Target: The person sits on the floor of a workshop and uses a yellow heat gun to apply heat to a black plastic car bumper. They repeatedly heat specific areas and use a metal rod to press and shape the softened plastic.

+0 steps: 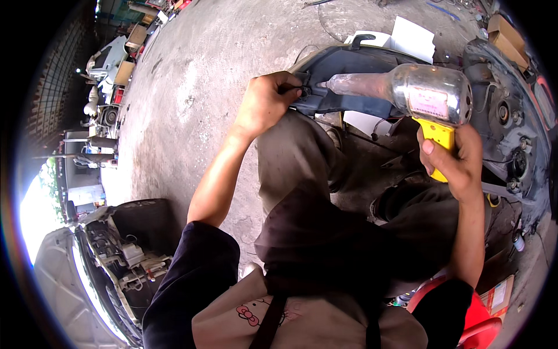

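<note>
My right hand [459,160] grips the yellow handle of a heat gun [433,96] with a scuffed metal barrel. Its narrow nozzle points left, close to a black plastic car headlight housing [351,104] that rests at my knees. At the housing's left end my left hand [264,103] is closed, thumb and fingers pinching a small black bracket-like part on its corner. The nozzle tip is just right of those fingers. What exactly lies between the fingertips is partly hidden.
White sheets [411,39] lie behind the housing. A large dark car part [505,110] and a cardboard box [507,39] stand at the right. Below them are a spray can [518,241] and a red stool [479,326]. An open-hooded car [125,256] is at the lower left.
</note>
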